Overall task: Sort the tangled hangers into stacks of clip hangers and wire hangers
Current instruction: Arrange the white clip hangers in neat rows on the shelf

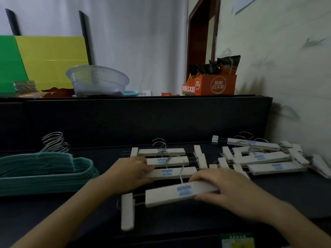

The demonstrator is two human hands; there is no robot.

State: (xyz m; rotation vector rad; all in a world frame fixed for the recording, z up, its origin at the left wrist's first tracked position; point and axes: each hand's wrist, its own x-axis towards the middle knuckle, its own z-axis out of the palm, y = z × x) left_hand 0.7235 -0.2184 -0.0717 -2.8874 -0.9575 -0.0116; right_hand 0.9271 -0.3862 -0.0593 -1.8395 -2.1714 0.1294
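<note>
— So, how far along is the sorting?

— Well past half, I'd judge. The teal hangers (44, 172) lie in one neat stack at the desk's (179, 217) left edge, wire hooks together, and none shows among the rest. What's left is the clip kind.

— Where are those?

— Four lie in a row (161, 152) mid-desk, running from the back edge toward the front. A loose heap (259, 158) sits at the far right corner, bars crossing, clips sticking out. That heap needs squaring up.

— And the hands?

— The right hand (220, 190) grips the nearest clip hanger (179, 193) by its right end, fingers over the top, thumb on the near edge. The left hand (132, 173) has bent fingers over the left end of the next clip hanger (176, 171), thumb beneath; it looks like a hold.

— Any containers?

— Only on the shelf (250, 96) behind the desk. A clear bowl (97, 79), with something dim at the bottom I can't make out, and an orange carton (209, 85) holding dark snack bags (227, 64).
</note>
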